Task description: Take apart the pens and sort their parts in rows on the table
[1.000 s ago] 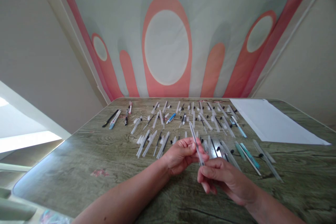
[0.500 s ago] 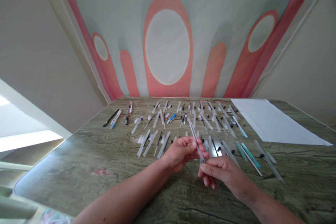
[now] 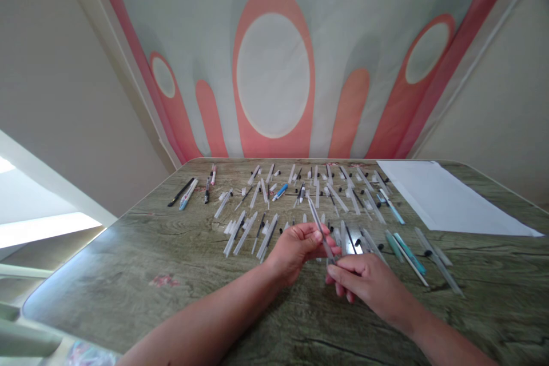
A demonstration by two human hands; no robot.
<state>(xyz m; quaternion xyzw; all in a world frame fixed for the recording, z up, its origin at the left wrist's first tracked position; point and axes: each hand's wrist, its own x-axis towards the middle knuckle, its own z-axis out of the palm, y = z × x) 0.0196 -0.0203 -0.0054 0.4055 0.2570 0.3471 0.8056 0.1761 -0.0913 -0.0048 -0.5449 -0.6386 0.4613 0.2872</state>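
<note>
A clear pen barrel (image 3: 316, 218) with a dark refill inside is held between my two hands above the table, its tip slanting up and away. My left hand (image 3: 300, 247) is closed around its middle, thumb and fingers pinching it. At the near end, my right hand (image 3: 358, 279) grips the barrel between thumb and forefinger, the other fingers curled. Just beyond my hands lie more pen parts: clear barrels (image 3: 245, 234), dark refills (image 3: 351, 240) and small black plugs (image 3: 357, 242). Some parts are hidden behind my hands.
A white sheet of paper (image 3: 446, 200) lies at the right of the wooden table (image 3: 107, 286). Assembled pens (image 3: 189, 194) rest at the far left, a blue pen (image 3: 280, 191) among the rows. Teal pen parts (image 3: 409, 253) are on the right. A patterned backdrop (image 3: 274, 148) stands behind.
My right hand has shifted very slightly up and to the right at the pen's near end. The pen stays held in both hands; the parts on the table look unmoved.
</note>
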